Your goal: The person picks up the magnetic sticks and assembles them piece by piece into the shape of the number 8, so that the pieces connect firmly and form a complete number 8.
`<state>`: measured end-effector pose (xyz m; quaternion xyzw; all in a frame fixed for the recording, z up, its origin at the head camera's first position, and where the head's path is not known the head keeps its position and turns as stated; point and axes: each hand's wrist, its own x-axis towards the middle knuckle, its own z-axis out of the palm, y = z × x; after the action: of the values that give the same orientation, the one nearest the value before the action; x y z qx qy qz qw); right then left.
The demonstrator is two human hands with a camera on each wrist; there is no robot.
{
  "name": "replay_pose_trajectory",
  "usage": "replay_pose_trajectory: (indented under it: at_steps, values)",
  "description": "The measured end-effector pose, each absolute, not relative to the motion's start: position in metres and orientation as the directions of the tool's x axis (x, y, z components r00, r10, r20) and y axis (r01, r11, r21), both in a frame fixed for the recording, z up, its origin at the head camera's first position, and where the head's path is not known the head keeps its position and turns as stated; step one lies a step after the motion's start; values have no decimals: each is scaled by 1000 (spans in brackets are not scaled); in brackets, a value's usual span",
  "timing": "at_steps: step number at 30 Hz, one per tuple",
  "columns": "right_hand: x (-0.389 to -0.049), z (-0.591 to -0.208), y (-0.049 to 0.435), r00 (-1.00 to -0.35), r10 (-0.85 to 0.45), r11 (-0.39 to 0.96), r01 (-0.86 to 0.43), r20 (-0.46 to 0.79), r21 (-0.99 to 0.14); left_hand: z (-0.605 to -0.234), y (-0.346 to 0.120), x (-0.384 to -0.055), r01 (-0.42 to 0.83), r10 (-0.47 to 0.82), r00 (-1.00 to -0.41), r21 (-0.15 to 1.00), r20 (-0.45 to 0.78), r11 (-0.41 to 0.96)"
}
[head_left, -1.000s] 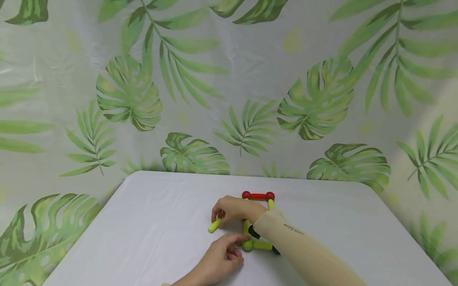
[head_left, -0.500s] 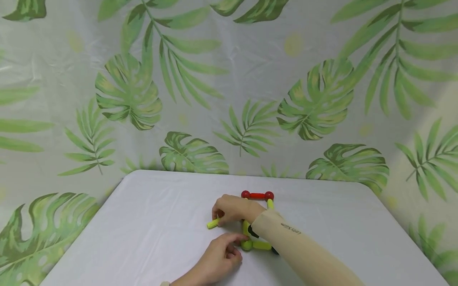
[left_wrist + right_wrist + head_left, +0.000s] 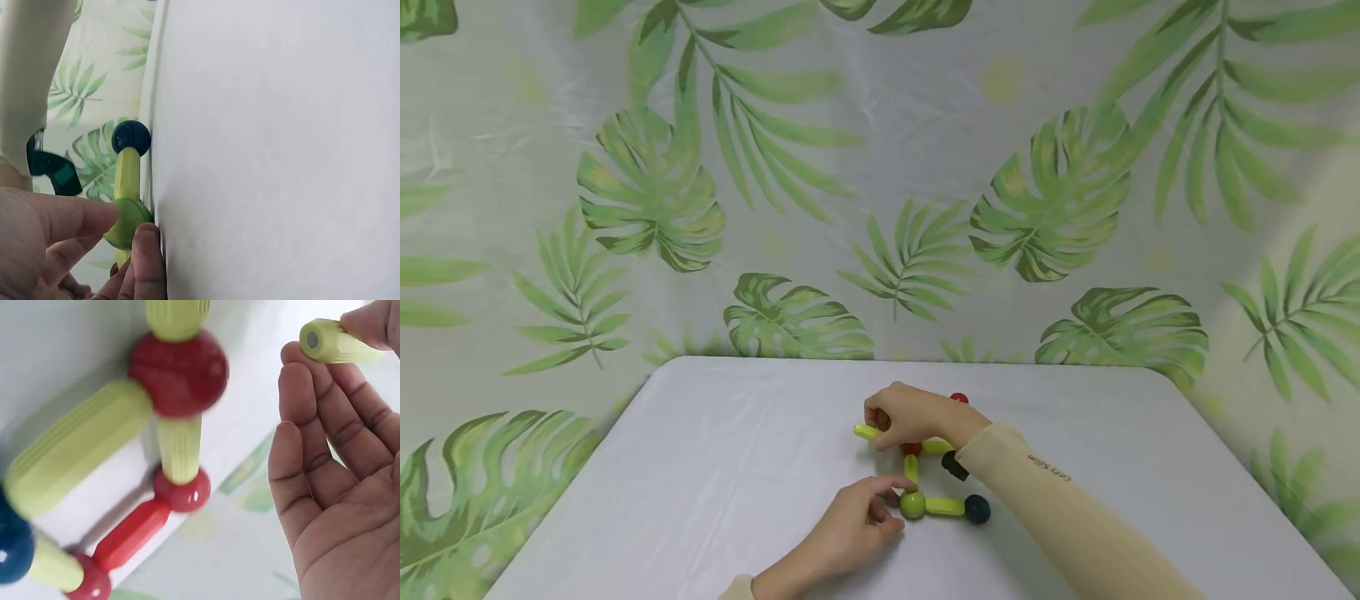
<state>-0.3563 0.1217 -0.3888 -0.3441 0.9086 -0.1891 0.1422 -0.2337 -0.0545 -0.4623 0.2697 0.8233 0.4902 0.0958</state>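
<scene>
In the head view my right hand (image 3: 917,417) pinches a yellow-green magnetic rod (image 3: 864,431), raised above the far-left part of a ball-and-rod frame. The right wrist view shows this rod (image 3: 337,344) between thumb and index finger, its round grey end exposed, apart from the red ball (image 3: 179,374). My left hand (image 3: 853,525) holds the green ball (image 3: 913,504) at the frame's near-left corner; in the left wrist view thumb and fingertips grip this ball (image 3: 128,224). A yellow-green rod (image 3: 945,507) joins it to a dark blue ball (image 3: 977,509). My right hand and forearm partly hide the frame.
The frame lies on a white-covered table (image 3: 737,442). Its far side has a red rod (image 3: 131,534) between two smaller red balls. A leaf-patterned cloth (image 3: 805,208) hangs behind the table. A black wrist-camera piece (image 3: 955,465) hangs from the right sleeve over the frame.
My right hand has moved away from me and slightly right with the rod, from left of the frame to over its far-left part. The left hand stays at the green ball.
</scene>
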Motion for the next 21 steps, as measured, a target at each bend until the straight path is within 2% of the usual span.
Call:
replay_pose_trajectory:
  at_steps: [11,21]
  values:
    - [-342,-376,184,-834,-551,702,-471,12,-535,-457,-46,-252,298,572,-820,869,21,395]
    - [-314,-383,222,-925,-376,717,-259,-47,-647,-454,-39,-256,251,574,-817,869,-45,425]
